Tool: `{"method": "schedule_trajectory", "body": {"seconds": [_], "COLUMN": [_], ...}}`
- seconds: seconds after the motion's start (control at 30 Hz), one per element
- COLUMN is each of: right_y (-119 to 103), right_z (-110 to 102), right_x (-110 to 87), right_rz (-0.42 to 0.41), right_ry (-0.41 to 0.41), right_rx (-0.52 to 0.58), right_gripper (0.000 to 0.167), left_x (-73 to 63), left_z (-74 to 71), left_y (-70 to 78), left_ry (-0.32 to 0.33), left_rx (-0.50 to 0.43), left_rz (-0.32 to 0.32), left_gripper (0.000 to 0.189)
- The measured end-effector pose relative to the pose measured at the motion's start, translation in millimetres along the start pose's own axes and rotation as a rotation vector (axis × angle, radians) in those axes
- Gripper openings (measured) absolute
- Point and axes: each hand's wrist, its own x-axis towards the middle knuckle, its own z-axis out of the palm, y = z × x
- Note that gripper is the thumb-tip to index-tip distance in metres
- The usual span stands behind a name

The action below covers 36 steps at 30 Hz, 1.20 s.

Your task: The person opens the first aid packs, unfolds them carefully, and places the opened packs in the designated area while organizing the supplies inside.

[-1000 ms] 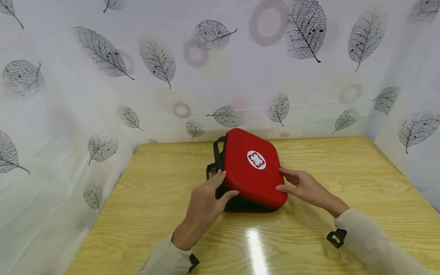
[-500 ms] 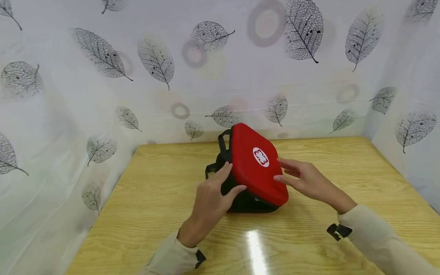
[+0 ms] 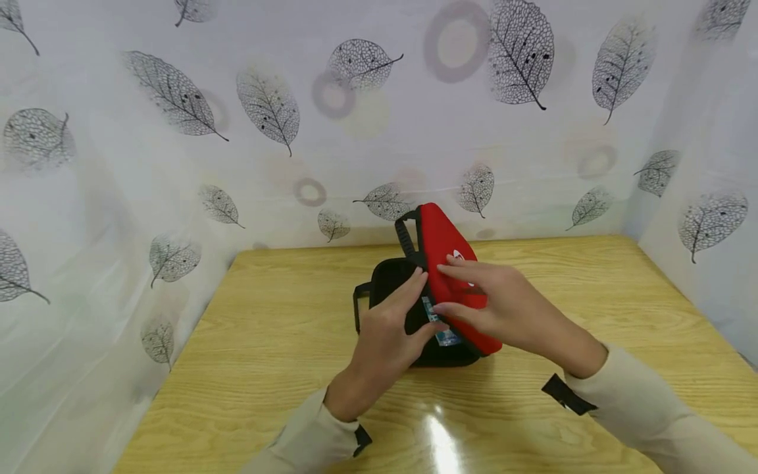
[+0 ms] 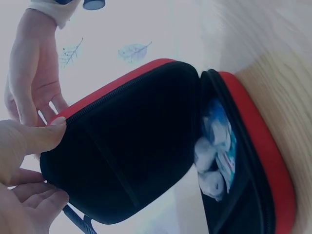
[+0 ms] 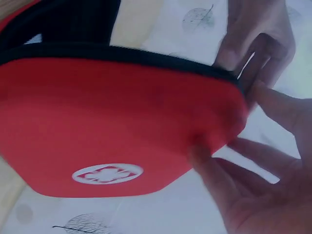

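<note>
A first-aid kit (image 3: 438, 250), a red hard-shell case with a white cross badge, stands on the table with its lid tilted up. My left hand (image 3: 385, 336) holds the lid by its free end, thumb and fingers spread along the zipped rim. My right hand (image 3: 509, 303) touches the red outer face with its fingertips, thumb near the rim. Inside the lid is a black lining (image 4: 141, 141). White rolls (image 4: 207, 168) and blue-and-white packets (image 4: 218, 122) lie in the base. Part of the badge hides behind the right hand in the head view.
A pale wood-grain table (image 3: 266, 368) lies under the case. White curtains (image 3: 237, 164) printed with leaves rise at the back and both sides. One black handle (image 3: 361, 306) sticks out left of the base; another handle (image 3: 407, 237) is on the lid.
The lid has swung up and to the right, showing the dark inside and packets. My left hand has moved right with it; my right hand has shifted left across the red face.
</note>
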Motion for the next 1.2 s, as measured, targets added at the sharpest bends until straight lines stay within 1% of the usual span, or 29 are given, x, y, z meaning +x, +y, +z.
{"method": "schedule_trajectory", "body": {"seconds": [0.13, 0.2, 0.37, 0.43, 0.53, 0.6, 0.77, 0.83, 0.9, 1.07, 1.13, 1.2], "right_y": [-9, -11, -12, -12, -12, -11, -6, -4, -1, 9, 14, 19], "right_z": [-1, -1, -2, -4, -10, -14, -24, -29, -34, -43, -45, -48], "right_x": [1.0, 0.6, -0.8, -2.4, -6.6, -10.3, -20.0, -24.7, -29.9, -43.4, -48.2, -53.0], "right_rz": [0.047, 0.062, 0.071, 0.077, 0.093, 0.108, 0.145, 0.173, 0.199, 0.271, 0.294, 0.317], "right_ry": [0.018, 0.036, 0.078, 0.091, 0.108, 0.116, 0.138, 0.138, 0.141, 0.174, 0.190, 0.202], "right_rx": [-0.099, -0.141, -0.185, -0.185, -0.177, -0.167, -0.122, -0.105, -0.093, -0.065, -0.055, -0.036], "right_gripper": [0.065, 0.065, 0.053, 0.049, 0.048, 0.049, 0.050, 0.050, 0.050, 0.050, 0.049, 0.049], "left_x": [3.3, 4.3, 4.3, 2.1, -4.0, -10.1, -26.6, -32.3, -37.5, -49.8, -54.0, -57.2], "left_z": [2.4, 3.0, -0.3, -3.5, -9.9, -14.1, -24.3, -27.9, -30.7, -35.9, -37.2, -38.0], "left_y": [3.9, 4.9, 1.9, -2.4, -12.2, -20.2, -41.3, -49.5, -57.7, -76.5, -82.2, -86.6], "left_ry": [-0.033, -0.048, -0.056, -0.046, -0.036, -0.041, -0.085, -0.121, -0.179, -0.337, -0.375, -0.400], "left_rx": [-0.023, -0.041, -0.058, -0.042, 0.004, 0.037, 0.141, 0.182, 0.199, 0.169, 0.151, 0.129], "left_rz": [0.005, 0.008, 0.025, 0.014, -0.045, -0.101, -0.219, -0.264, -0.325, -0.488, -0.533, -0.572], "left_gripper": [0.075, 0.075, 0.071, 0.066, 0.054, 0.046, 0.030, 0.026, 0.025, 0.030, 0.032, 0.034]}}
